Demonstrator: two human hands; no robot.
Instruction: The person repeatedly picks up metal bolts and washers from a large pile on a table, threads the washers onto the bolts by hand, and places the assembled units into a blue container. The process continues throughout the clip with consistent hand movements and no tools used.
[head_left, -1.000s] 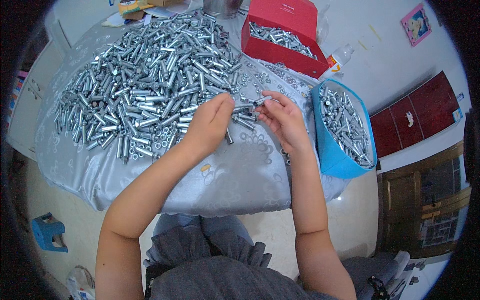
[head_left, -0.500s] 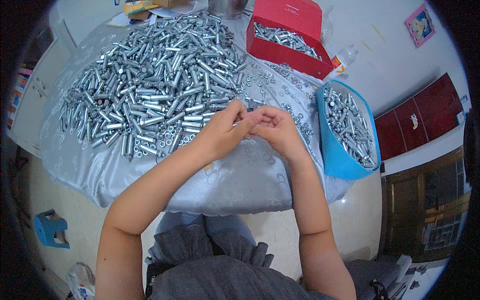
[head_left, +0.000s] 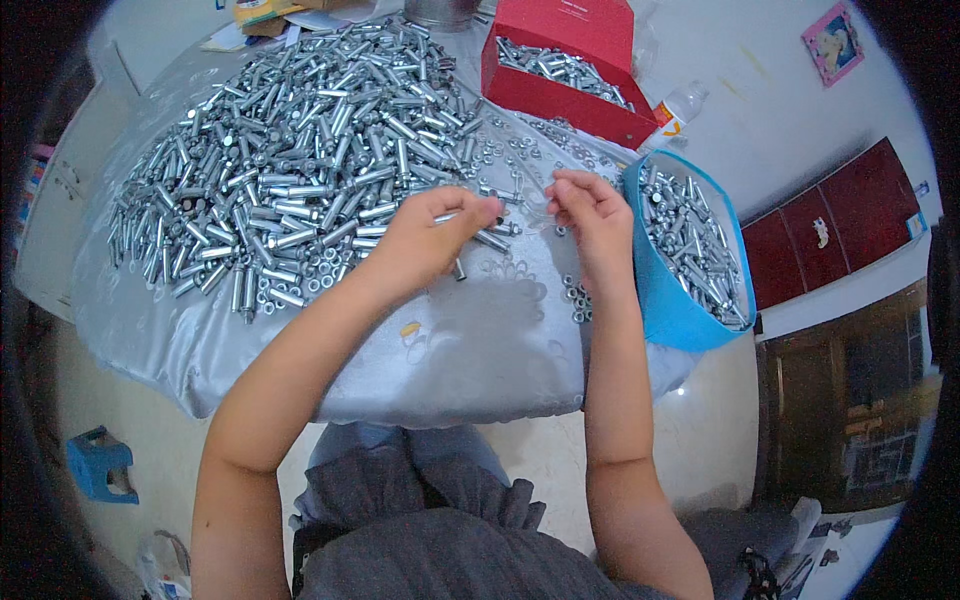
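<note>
My left hand (head_left: 432, 238) is closed above the near right edge of a big heap of silver sleeve-anchor bolts (head_left: 300, 185). Its thumb presses toward the curled fingers, which hide whatever they hold. One bolt end (head_left: 460, 269) shows just below this hand; I cannot tell if it is held or lying on the cloth. My right hand (head_left: 594, 218) is raised apart from it, thumb and fingers pinched together over scattered small nuts and washers. Anything in that pinch is too small to make out. Loose hex nuts (head_left: 577, 296) lie beside the right wrist.
To the right stands a blue fabric bin (head_left: 690, 318) filled with bolts. A red box (head_left: 570, 108) of bolts sits at the back, with a clear bottle (head_left: 682, 106) beside it. A metal bucket (head_left: 440, 8) is behind the heap. Silver cloth (head_left: 470, 370) covers the table.
My hands were together over the table and have parted. The right hand has moved right and up toward the blue bin; the left has shifted slightly left. The view has shifted a little.
</note>
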